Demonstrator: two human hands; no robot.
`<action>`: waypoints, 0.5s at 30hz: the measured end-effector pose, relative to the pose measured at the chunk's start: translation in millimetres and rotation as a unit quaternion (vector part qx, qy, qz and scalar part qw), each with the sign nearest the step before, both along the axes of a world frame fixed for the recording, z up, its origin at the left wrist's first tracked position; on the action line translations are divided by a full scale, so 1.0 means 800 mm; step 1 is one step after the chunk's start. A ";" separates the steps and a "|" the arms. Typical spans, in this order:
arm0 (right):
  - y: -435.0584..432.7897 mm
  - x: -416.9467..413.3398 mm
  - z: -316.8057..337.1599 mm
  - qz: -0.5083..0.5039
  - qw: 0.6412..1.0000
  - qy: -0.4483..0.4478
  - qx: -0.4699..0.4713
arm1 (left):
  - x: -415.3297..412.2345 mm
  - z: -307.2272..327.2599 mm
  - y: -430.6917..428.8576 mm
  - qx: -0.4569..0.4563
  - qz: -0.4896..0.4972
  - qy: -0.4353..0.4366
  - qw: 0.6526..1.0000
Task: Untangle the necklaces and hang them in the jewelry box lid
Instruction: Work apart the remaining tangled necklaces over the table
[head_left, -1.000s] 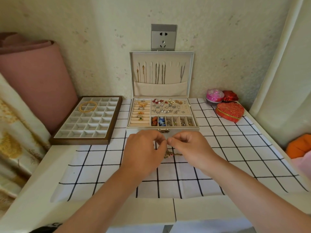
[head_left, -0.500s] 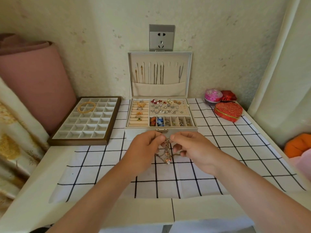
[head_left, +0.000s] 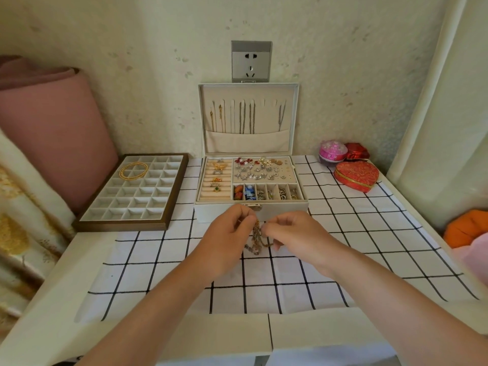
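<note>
A tangled bunch of gold and dark necklaces [head_left: 256,237] hangs between my two hands, just above the checked cloth in front of the jewelry box. My left hand [head_left: 229,233] pinches the top of the bunch from the left. My right hand [head_left: 291,232] pinches it from the right, fingers curled. The white jewelry box [head_left: 250,208] stands open behind them. Its upright lid [head_left: 248,120] holds several chains on hooks above a fabric pocket; some hooks on the right look bare.
A brown tray of small compartments [head_left: 132,194] with gold bangles [head_left: 133,170] lies at the left. A red heart-shaped box [head_left: 356,175], a pink round box [head_left: 333,151] and a small red box [head_left: 357,151] sit at the right. A wall socket [head_left: 250,61] is above the lid.
Both hands have lifted the tangled necklaces off the cloth and now hold the bunch up in front of the box, fingers working at its top.
</note>
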State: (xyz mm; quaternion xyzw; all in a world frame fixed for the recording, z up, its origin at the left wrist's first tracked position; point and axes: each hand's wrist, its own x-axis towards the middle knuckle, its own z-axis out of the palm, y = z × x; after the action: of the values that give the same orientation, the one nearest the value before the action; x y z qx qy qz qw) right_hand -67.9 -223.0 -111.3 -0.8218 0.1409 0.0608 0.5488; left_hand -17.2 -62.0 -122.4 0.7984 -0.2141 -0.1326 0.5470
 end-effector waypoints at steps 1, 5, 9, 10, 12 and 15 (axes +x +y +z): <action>0.000 0.000 0.000 -0.001 1.000 -0.006 0.008 | 0.000 0.000 0.000 -0.003 -0.003 -0.002 1.000; 0.000 0.000 -0.002 -0.002 0.994 -0.100 -0.034 | -0.001 -0.002 -0.001 -0.013 -0.004 -0.008 1.000; -0.003 0.001 -0.002 0.005 0.987 -0.156 -0.040 | 0.000 0.002 0.000 0.002 -0.002 -0.019 1.000; -0.004 0.001 -0.001 0.006 0.986 -0.158 -0.044 | 0.001 0.003 0.001 0.018 -0.009 -0.032 0.999; -0.006 0.003 -0.002 0.018 0.987 -0.149 -0.062 | 0.002 0.005 0.004 0.051 -0.035 -0.047 0.997; -0.006 0.000 0.001 0.086 0.989 -0.105 -0.049 | 0.003 0.010 0.007 0.061 -0.067 -0.001 0.996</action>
State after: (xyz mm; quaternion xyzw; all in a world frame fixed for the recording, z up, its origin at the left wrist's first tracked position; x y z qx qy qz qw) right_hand -67.5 -228.1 -110.8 -0.8585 0.0137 0.0140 0.5125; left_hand -14.6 -56.5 -114.6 0.8145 -0.2593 -0.1808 0.4866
